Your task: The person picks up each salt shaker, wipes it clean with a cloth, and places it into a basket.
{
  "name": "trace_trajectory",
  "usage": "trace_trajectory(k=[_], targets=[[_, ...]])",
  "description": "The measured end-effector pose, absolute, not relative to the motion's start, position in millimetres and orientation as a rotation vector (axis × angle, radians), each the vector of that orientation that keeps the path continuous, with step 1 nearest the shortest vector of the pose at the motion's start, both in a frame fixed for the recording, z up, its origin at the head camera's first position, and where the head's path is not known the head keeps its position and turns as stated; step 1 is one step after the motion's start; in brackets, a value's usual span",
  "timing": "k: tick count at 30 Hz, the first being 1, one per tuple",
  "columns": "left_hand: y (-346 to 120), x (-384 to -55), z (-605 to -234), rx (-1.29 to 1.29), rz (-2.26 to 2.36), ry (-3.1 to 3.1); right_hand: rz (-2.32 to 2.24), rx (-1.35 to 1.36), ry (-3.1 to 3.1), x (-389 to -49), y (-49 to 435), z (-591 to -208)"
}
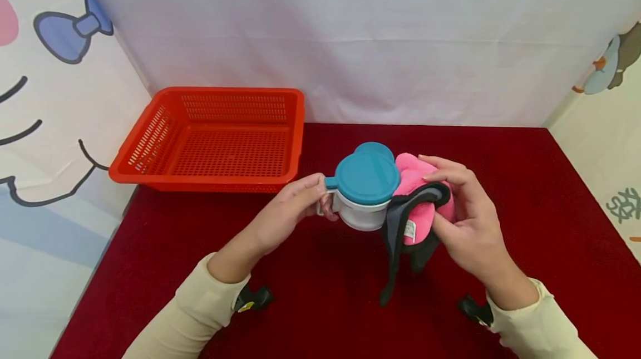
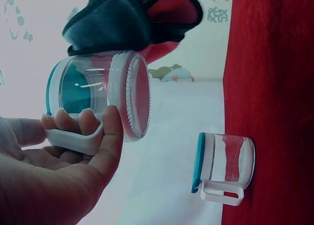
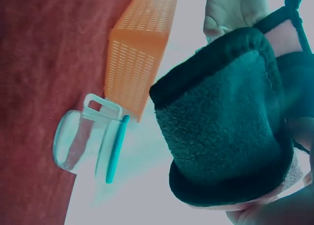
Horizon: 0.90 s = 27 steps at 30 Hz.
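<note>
A clear glass jar (image 1: 368,181) with a teal lid and white collar is held up over the table. My left hand (image 1: 295,206) grips it by its white handle (image 2: 73,139), fingers curled through the loop. In my right hand (image 1: 471,225), a pink and dark grey plush cloth (image 1: 413,172) with dark edging and a small white tag is pinched between thumb and fingers. The cloth lies right at the jar's right side, its dark strips hanging down. A second jar (image 2: 230,159) of the same kind stands upright on the table behind, mostly hidden in the head view.
A red perforated plastic basket (image 1: 200,180) sits at the back left of the table, close beyond my left hand. Dark red fabric covers the table (image 1: 531,208). A white sheet (image 1: 350,42) hangs along the back, with cartoon-printed panels on both sides.
</note>
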<state>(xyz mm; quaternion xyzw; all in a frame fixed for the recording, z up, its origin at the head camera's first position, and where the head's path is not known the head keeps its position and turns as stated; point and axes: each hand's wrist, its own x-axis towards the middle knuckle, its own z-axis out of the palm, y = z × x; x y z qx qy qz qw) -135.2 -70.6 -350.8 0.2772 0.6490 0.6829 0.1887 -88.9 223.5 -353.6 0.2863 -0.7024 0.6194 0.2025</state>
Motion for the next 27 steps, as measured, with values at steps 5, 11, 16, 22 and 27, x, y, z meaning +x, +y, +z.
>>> trace_trajectory(k=[5,11,16,22,27], targets=[[-70,-133,-352,0.776,1.885,1.829,1.752,0.841,-1.888,-91,224,-346],[-71,-131,-348,0.77,1.926,1.818,1.785,0.885,-1.87,-90,224,-349],[-72,-130,-343,0.798,1.975,1.786,1.796,0.898,-1.921,-89,227,-361],[-76,-128,-337,0.813,1.999,1.783,1.819,0.891,-2.006,-88,230,-377],[-77,-128,-338,0.812,1.956,1.808,1.805,0.873,-2.053,-88,231,-381]])
